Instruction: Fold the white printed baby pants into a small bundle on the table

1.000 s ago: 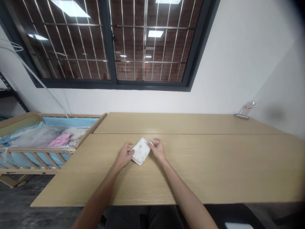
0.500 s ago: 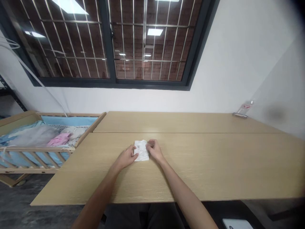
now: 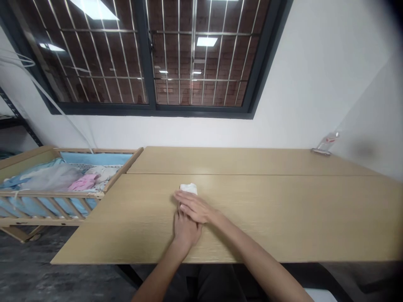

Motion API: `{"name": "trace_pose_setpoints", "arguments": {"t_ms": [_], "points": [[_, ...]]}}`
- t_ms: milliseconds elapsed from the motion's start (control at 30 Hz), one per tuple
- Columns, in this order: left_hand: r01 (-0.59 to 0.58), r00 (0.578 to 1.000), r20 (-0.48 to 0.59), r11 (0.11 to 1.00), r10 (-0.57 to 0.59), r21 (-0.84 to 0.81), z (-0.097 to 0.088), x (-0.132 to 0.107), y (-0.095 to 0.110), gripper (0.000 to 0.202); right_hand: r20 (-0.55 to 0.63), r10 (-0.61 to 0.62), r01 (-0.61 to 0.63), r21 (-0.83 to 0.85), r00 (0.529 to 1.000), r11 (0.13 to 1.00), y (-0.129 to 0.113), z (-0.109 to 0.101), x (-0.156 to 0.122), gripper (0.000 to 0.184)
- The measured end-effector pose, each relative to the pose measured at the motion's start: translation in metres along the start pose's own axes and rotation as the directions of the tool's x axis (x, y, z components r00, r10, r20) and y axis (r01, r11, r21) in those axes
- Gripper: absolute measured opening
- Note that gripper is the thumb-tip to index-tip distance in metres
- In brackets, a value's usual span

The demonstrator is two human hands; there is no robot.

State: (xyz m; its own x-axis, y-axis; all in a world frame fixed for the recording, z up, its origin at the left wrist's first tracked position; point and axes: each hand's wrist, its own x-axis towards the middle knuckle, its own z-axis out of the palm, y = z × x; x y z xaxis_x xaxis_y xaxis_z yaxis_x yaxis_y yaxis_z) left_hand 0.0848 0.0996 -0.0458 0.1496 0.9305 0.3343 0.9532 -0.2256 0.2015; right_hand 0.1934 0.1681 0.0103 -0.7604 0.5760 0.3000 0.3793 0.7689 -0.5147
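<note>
A small folded white piece [image 3: 189, 188], paper or cloth, lies on the wooden table. Only its far edge shows; my hands cover the rest. Across it and over my other hand lies my right hand [image 3: 194, 206], its fingers stretched out to the left. My left hand [image 3: 186, 230] is below, back upward, resting flat at the near side of the white piece. Its fingers are partly hidden under my right hand, and it seems open.
The tabletop [image 3: 283, 209] has a seam across it. A clear bottle-like object [image 3: 327, 143] leans at the far right corner by the wall. To the left stands a wooden crib [image 3: 50, 195] with blue lining and a pink cloth [image 3: 84, 182]. A barred window is ahead.
Both hands have left the sides of the white piece. My right hand has moved left and flattened over it; my left hand has shifted right and nearer, beneath the right.
</note>
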Motion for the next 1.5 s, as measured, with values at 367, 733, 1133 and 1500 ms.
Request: {"name": "trace_pose_setpoints", "arguments": {"t_ms": [367, 733, 1133, 1500], "points": [[0.073, 0.997, -0.019, 0.996, -0.072, 0.043, 0.008, -0.002, 0.002, 0.072, 0.230, 0.177, -0.182, 0.000, 0.957, 0.983, 0.052, -0.009, 0.009, 0.061], [0.078, 0.996, -0.047, 0.994, -0.075, 0.082, 0.008, -0.001, 0.001, 0.067, 0.234, 0.294, -0.234, -0.253, 0.927, 0.939, 0.094, -0.023, 0.034, 0.071], [0.217, 0.971, 0.117, 0.972, -0.207, -0.086, -0.022, 0.015, -0.045, 0.052, -0.299, 0.525, -0.537, 0.049, 0.797, 0.842, 0.123, -0.013, 0.015, 0.074], [0.301, 0.936, 0.231, 0.944, -0.265, -0.136, -0.033, 0.067, -0.049, 0.042, -0.368, 0.534, -0.420, 0.347, 0.761, 0.838, 0.088, 0.003, 0.013, 0.032]]}}
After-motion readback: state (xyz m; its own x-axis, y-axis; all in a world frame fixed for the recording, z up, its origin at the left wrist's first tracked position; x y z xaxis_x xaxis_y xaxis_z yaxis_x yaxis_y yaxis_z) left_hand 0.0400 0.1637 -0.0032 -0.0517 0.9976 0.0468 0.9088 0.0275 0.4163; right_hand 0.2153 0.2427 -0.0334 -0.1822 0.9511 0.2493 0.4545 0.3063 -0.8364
